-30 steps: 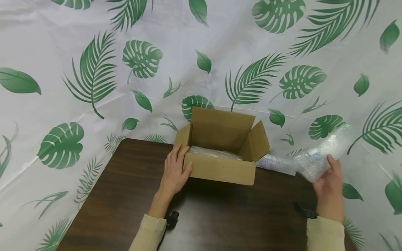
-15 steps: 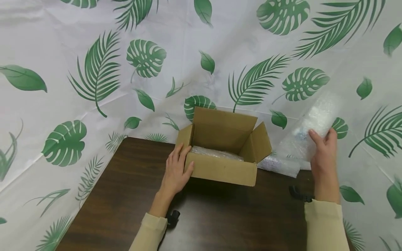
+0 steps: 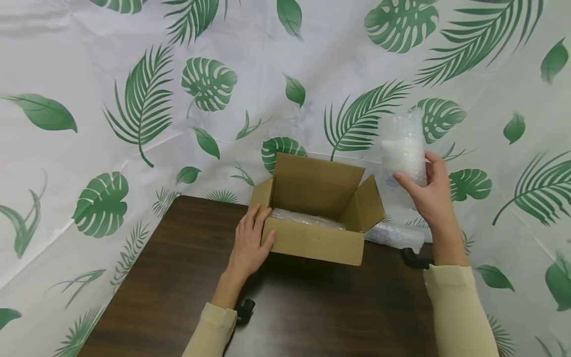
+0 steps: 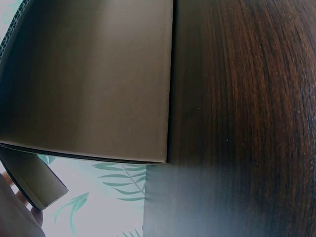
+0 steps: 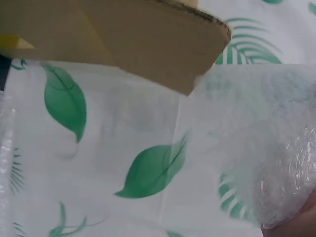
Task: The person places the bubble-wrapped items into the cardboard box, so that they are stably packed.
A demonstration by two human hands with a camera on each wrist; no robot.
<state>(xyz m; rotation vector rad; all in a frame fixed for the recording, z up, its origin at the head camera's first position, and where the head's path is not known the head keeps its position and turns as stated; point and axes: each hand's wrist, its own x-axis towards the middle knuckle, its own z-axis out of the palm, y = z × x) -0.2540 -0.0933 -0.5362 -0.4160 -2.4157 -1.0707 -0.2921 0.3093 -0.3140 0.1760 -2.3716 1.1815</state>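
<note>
An open cardboard box (image 3: pixel 314 243) stands near the table's far edge, its flaps spread outward. Its left corner is held by my left hand (image 3: pixel 251 243), with the thumb on the front flap and the fingers at the left side flap (image 4: pixel 37 182). Above and right of the box, my right hand (image 3: pixel 430 191) grips a bubble-wrapped package (image 3: pixel 403 148), raised upright in the air. White shows through the wrap; what it encloses is hidden. Inside the box lies another piece of bubble wrap (image 3: pixel 308 218), partly covered by the front flap.
Another bubble-wrapped package (image 3: pixel 394 235) lies on the table just right of the box. The dark wooden table (image 3: pixel 312 312) reaches back to a white cloth (image 3: pixel 250 59) printed with green leaves. The box's right flap (image 3: pixel 371 202) sticks out beneath the raised package.
My right hand has lifted the bubble-wrapped package and carried it left toward the box, turning it from slanted to upright. My left hand stays on the box.
</note>
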